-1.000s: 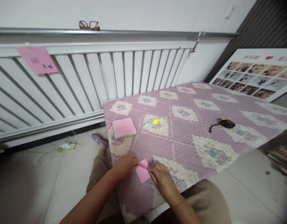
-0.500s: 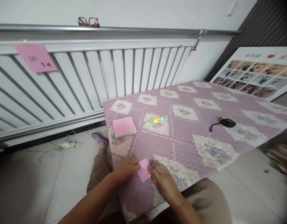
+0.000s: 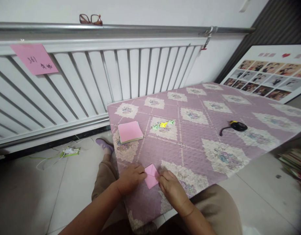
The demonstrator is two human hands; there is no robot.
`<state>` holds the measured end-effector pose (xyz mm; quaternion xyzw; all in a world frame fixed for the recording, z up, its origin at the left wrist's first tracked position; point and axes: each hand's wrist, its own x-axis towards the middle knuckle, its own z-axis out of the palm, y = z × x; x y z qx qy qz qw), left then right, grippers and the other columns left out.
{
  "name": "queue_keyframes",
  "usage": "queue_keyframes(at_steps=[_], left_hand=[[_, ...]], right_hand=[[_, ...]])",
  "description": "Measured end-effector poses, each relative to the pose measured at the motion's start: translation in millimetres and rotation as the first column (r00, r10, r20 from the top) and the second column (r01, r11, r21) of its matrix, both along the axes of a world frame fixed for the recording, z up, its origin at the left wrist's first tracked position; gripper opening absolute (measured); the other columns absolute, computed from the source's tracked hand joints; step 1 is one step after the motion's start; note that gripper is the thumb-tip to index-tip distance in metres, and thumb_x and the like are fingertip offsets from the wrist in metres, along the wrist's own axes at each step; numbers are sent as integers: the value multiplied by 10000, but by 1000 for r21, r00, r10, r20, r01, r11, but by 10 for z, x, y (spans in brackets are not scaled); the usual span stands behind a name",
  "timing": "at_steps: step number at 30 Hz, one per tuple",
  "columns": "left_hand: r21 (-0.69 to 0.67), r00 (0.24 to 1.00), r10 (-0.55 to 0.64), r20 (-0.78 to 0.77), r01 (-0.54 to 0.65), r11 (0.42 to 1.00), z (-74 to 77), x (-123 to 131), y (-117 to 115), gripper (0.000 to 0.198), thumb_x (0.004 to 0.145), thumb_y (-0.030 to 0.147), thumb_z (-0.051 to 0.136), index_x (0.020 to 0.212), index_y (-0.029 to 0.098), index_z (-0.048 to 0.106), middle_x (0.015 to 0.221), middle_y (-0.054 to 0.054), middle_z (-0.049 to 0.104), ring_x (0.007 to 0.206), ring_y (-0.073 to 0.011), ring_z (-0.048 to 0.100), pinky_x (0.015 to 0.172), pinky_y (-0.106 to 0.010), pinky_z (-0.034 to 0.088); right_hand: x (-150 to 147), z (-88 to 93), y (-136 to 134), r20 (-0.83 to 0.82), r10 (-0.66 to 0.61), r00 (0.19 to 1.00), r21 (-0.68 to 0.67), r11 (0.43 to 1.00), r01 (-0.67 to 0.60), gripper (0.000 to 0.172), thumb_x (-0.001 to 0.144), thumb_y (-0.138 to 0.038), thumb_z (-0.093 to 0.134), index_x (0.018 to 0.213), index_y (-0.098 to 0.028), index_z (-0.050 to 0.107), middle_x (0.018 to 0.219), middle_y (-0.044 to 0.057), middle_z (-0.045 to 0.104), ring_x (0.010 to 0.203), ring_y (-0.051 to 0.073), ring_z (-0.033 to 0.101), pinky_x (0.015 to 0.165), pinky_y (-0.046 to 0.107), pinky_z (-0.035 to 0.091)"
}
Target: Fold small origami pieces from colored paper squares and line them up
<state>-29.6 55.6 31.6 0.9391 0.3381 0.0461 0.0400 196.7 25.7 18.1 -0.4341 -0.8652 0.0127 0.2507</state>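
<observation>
A small pink folded paper [image 3: 151,178] lies near the table's front edge, turned like a diamond with crease lines across its upper half. My left hand [image 3: 132,177] closes its fingertips on the paper's left corner. On the opposite corner, my right hand [image 3: 170,184] pinches with thumb and fingers. Farther back is a stack of square coloured paper [image 3: 130,131], pink on top. Right of the stack stand small folded paper pieces, a yellow one [image 3: 163,124] between green ones [image 3: 172,122].
A purple floral cloth [image 3: 162,147] covers the table. A black coiled cable [image 3: 239,126] lies at right. Behind stands a white radiator [image 3: 133,71] with a pink note [image 3: 34,59]; glasses [image 3: 91,20] rest on the pipe. A power strip [image 3: 70,151] is on the floor.
The view has shifted slightly. Both hands stay at the two side corners of the pink paper, with almost no movement.
</observation>
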Motion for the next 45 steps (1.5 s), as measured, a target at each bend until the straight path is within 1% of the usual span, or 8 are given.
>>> queue_keyframes(at_steps=[8,15,24,31,35,39,42,45], left_hand=[[26,1000,-4,-5,4,1000,-30,-2,-12,170,973,196,409,951,204,577,953,-26,584,855,-185,502,703,-295,389],[30,1000,10,-16,-10,999,-33,1,-24,158,971,201,422,978,211,580,961,-28,580,856,-184,497,707,-298,388],[26,999,26,-28,-25,999,-20,15,-35,129,958,202,457,944,211,585,943,-28,576,844,-182,496,687,-292,384],[105,999,30,-33,-26,994,-4,97,-163,170,965,176,402,947,169,571,1006,-79,556,916,-224,495,760,-362,411],[98,996,53,-67,-47,994,-16,170,-246,182,946,130,401,977,145,580,1003,-103,573,905,-234,517,746,-371,436],[60,987,93,-129,-86,995,-1,225,-303,202,933,115,405,1034,129,580,1020,-125,582,915,-242,539,743,-378,463],[74,980,109,-168,-97,992,17,239,-334,226,931,126,405,1081,115,573,1054,-141,584,899,-244,552,717,-374,477],[97,975,122,-186,-106,990,25,240,-354,257,930,146,425,1152,113,550,1068,-136,589,898,-245,559,722,-370,481]], right_hand=[[8,-12,-7,5,11,1000,-1,1000,-11,260,941,-173,446,724,-194,587,725,24,556,689,167,481,656,299,414],[17,-34,-19,-5,13,1000,-23,1000,-13,193,932,-171,474,805,-196,617,781,27,587,730,171,502,684,303,438],[28,-40,-27,11,11,1000,-39,999,-11,213,939,-179,458,813,-206,628,789,27,598,739,174,516,685,313,451],[30,-61,-38,18,3,1000,-33,999,-2,180,928,-157,478,866,-206,640,812,29,611,760,177,520,702,309,446],[22,-47,-37,33,-4,999,-24,1000,5,188,932,-164,472,849,-199,636,786,33,599,741,178,514,688,308,445],[18,-24,-38,21,-7,1000,-6,1000,7,177,929,-167,478,843,-201,629,788,31,596,731,177,512,670,302,447],[20,-14,-42,-2,1,1000,4,1000,-1,172,922,-153,482,843,-198,627,793,31,600,735,175,519,679,303,460],[29,-7,-52,-15,0,1000,-3,1000,0,187,923,-145,466,845,-200,627,815,36,610,752,177,531,695,311,477]])
